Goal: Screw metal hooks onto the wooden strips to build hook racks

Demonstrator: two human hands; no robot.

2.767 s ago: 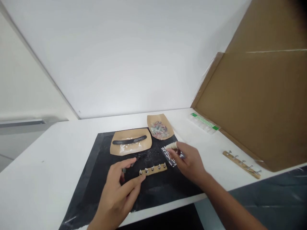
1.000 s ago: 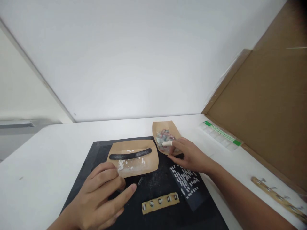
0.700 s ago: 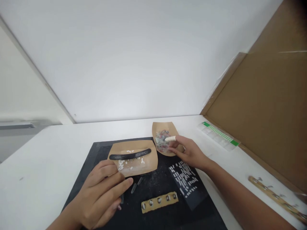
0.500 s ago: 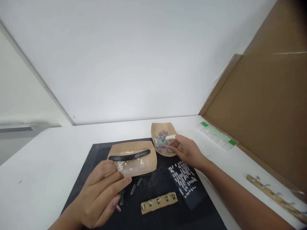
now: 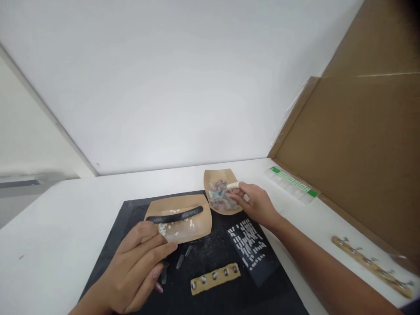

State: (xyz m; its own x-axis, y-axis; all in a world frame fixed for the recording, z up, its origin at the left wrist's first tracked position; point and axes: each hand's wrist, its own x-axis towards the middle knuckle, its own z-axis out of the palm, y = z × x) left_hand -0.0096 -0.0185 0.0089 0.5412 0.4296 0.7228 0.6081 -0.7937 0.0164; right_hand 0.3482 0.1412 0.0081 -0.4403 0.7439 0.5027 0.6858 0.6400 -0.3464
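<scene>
My right hand (image 5: 254, 202) reaches over a brown paper tray (image 5: 226, 172) that holds a heap of clear and coloured nail tips (image 5: 218, 192). A white cover wraps its index finger; thumb and index form a pinch at the heap's edge, and what lies between them is too small to make out. At the lower left, my left hand (image 5: 138, 267) is half closed above the black mat (image 5: 177, 302). Its grip is mostly hidden, with something small and pinkish showing below the thumb. Clear nail tips (image 5: 180, 261) lie beside its fingers.
Another paper tray (image 5: 200, 229) carries a dark curved nail file (image 5: 175, 215) and small white pieces. A strip with round magnets (image 5: 215, 278) and a card of white tabs (image 5: 250, 245) lie on the mat. Right: a clear case (image 5: 292, 184), a studded strip (image 5: 370, 264), a cardboard panel (image 5: 354, 148).
The view has shifted slightly, moving the scene a little left. My right thumb and index finger have drawn somewhat closer at the heap; my left hand keeps its pose.
</scene>
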